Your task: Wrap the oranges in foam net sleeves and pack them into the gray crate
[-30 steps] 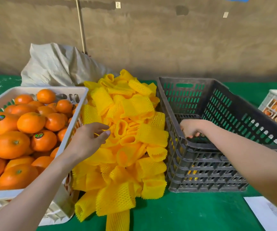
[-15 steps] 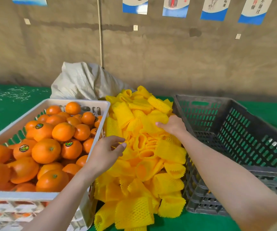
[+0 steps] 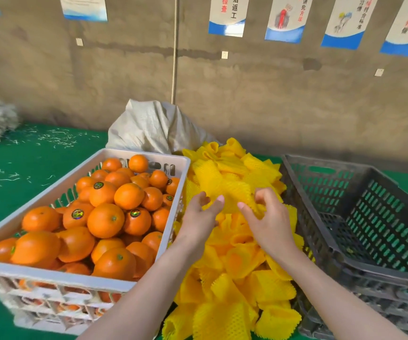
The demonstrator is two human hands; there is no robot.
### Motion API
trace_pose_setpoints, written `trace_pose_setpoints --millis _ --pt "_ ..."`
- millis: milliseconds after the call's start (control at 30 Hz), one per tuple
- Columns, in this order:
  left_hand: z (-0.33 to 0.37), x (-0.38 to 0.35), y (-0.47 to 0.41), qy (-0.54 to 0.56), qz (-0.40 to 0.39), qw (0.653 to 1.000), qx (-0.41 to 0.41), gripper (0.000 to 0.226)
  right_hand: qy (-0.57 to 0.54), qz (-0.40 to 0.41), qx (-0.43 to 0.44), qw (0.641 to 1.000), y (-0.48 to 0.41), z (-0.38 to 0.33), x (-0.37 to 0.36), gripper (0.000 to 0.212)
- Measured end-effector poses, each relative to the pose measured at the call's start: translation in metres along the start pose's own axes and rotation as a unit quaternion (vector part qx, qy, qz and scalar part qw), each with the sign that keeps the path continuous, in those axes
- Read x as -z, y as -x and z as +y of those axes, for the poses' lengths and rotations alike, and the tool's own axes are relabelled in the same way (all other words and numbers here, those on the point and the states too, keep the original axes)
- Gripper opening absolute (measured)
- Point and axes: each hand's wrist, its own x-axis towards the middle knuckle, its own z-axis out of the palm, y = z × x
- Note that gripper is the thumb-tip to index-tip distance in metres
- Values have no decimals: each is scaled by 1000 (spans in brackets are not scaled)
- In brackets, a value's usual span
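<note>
Fingers of the left hand are curling partway, thumb and forefinger closing on the near edge of one yellow foam net sleeve atop the heap of sleeves. Whether they are truly pinching it or only touching is hard to tell.

Going left to right: the white crate of oranges is sitting at nine o'clock from the hands, heaped high, several fruits wearing round stickers. The sleeve heap is lying at the centre, between the two crates, with a grey woven sack behind it at twelve o'clock. The right hand is bunching its fingers on the same sleeve's right side, seemingly gripping the mesh. The gray crate is waiting at three o'clock, its visible interior showing no wrapped fruit.

That sleeve is likely handling as very light, soft and springy, snagging on its neighbours. Taking it by opposite rims of the open end and stretching looks wisest. Oranges are looking firm, heavier and smooth, probably best cupped whole in the palm.
</note>
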Motion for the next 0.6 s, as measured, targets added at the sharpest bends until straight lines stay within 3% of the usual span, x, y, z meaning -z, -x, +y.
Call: trace_pose_setpoints --millis 133,200,267,367,467,600 --pt "-2 9 1 45 40 998 22 34 -129 -124 -12 984 31 -20 -2 22" --pt "-3 17 3 47 41 998 15 13 -262 -185 -67 945 32 -28 -1 42" --pt "-2 23 7 47 25 999 1 4 -369 -182 -157 898 26 -35 -4 55" --pt "3 31 10 14 -18 999 -35 6 -349 -149 -248 891 12 -42 -19 29" --pt "11 42 8 -50 -24 994 -91 6 -336 -191 -240 890 3 -49 -38 14" --pt "20 64 -8 -131 12 978 -162 5 -289 -133 -220 922 -10 -53 -55 19"
